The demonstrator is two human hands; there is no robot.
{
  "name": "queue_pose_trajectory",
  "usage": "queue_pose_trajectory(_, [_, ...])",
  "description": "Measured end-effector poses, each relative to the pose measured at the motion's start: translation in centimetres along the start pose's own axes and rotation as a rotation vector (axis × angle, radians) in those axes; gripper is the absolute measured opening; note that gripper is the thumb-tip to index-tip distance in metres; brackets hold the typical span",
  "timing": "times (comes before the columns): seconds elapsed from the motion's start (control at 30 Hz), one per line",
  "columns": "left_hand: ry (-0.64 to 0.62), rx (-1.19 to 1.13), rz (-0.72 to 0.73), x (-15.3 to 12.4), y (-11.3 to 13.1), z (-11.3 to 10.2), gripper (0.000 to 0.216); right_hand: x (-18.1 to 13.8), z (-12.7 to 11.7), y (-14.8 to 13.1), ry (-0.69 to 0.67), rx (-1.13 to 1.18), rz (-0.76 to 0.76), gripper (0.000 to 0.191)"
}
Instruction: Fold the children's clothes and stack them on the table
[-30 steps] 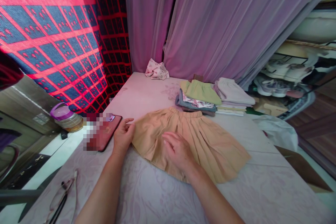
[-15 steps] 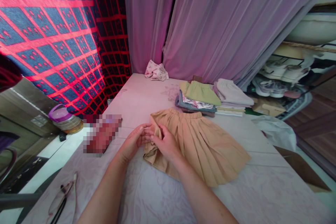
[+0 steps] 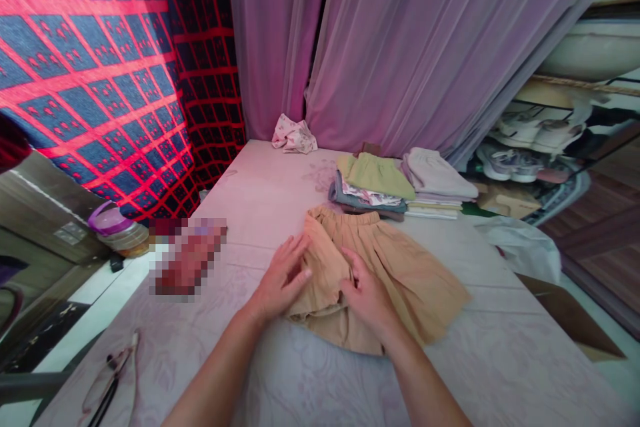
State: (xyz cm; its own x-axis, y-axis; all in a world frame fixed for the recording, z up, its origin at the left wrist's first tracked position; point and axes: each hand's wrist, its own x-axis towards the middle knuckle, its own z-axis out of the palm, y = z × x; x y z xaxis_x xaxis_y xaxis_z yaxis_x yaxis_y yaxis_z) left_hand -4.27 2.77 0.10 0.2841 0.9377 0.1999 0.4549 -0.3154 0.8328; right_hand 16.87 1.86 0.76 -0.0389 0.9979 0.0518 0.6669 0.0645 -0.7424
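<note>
A tan pleated skirt [image 3: 400,267] with a gathered waistband lies on the table, its left side folded inward over the front. My left hand [image 3: 285,277] rests on the folded left edge, fingers stretched out and thumb apart. At the fold's inner edge, my right hand [image 3: 367,293] pinches the cloth between thumb and fingers. Behind the skirt sits a stack of folded clothes with a light green garment [image 3: 377,175] on top. Beside it is a second stack topped by a pale garment [image 3: 437,172].
A crumpled pink patterned cloth [image 3: 294,135] lies at the far edge by the purple curtain [image 3: 390,47]. On the left are a blurred-out reddish object [image 3: 187,260] and glasses [image 3: 113,373]. A purple-lidded jar [image 3: 117,227] stands beyond the left edge; shoes [image 3: 515,163] fill a rack at right.
My right hand has moved right, carrying the skirt's left side inward over its front. My left hand has followed and now lies flatter on the folded edge.
</note>
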Motion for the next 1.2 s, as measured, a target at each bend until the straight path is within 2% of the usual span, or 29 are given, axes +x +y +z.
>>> queue_pose_trajectory(0.17, [-0.203, 0.296, 0.115, -0.5, 0.9, 2.5, 0.068, -1.3, -0.3, 1.6, -0.06, -0.095, -0.048, 0.066])
queue_pose_trajectory(0.3, [-0.296, 0.386, 0.132, -0.6, 0.9, 3.1, 0.069, -0.6, -2.5, 0.1, -0.106, -0.295, -0.035, 0.055])
queue_pose_trajectory(0.43, [-0.334, 0.421, 0.119, -0.5, 0.9, 3.2, 0.069, 3.1, -3.7, -3.5, 0.01, -0.463, -0.112, 0.031])
queue_pose_trajectory(0.5, [-0.336, 0.417, 0.13, -0.5, 0.9, 3.2, 0.071, 5.8, -2.8, -5.3, 0.017, -0.51, -0.179, 0.026])
queue_pose_trajectory(0.6, [-0.341, 0.41, 0.136, -0.5, 0.8, 3.3, 0.072, 9.9, -0.4, -6.8, 0.037, -0.586, -0.225, 0.031])
queue_pose_trajectory(0.73, [-0.351, 0.397, 0.139, -0.4, 0.8, 3.3, 0.072, 13.1, 2.1, -5.4, 0.034, -0.607, -0.215, 0.025])
queue_pose_trajectory(0.93, [-0.364, 0.384, 0.093, -0.4, 1.1, 3.1, 0.062, 13.7, 2.7, -0.6, 0.084, -0.561, -0.214, 0.034])
queue_pose_trajectory(1.07, [-0.352, 0.375, 0.085, -0.4, 1.3, 3.0, 0.049, 13.5, 2.0, -0.4, 0.071, -0.521, -0.239, 0.041])
queue_pose_trajectory(1.2, [-0.379, 0.385, 0.07, -0.3, 1.6, 2.8, 0.042, 12.1, 1.7, -0.9, 0.099, -0.521, -0.427, 0.037])
